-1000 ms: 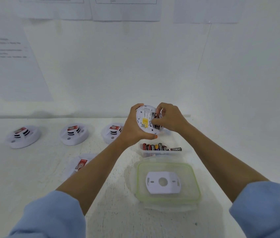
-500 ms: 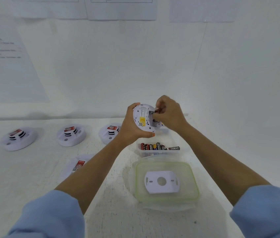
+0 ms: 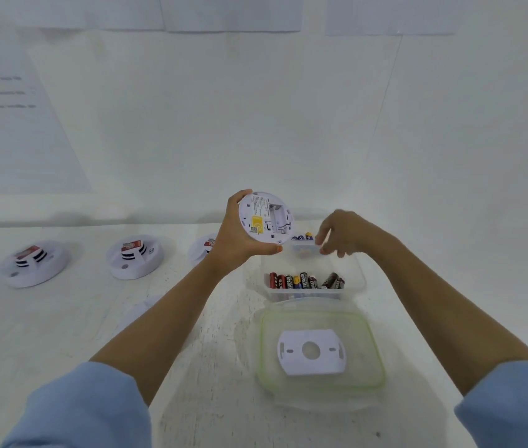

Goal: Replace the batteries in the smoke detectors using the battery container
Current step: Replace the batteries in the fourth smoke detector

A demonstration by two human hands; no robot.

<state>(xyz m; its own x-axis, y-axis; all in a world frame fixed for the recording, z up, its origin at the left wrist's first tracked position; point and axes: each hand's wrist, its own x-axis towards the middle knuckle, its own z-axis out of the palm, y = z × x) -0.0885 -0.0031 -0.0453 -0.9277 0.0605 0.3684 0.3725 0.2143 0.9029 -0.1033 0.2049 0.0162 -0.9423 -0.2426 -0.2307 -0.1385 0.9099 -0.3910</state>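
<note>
My left hand grips a white smoke detector by its rim, held up with its back towards me; the battery bay looks empty. My right hand hovers just to its right, above the far end of the clear battery container. Its fingers are loosely curled and blurred, and nothing shows between them. Several red and black batteries lie in the container's near part. A few blue ones sit at its far end, below my right fingertips.
The green-rimmed lid lies in front of the container with a white mounting plate on it. Three more detectors stand in a row at the left. A white wall closes the back.
My right hand left the detector's battery bay and moved right and down over the container. The bay, earlier holding batteries, now looks empty. My left hand raised the detector slightly.
</note>
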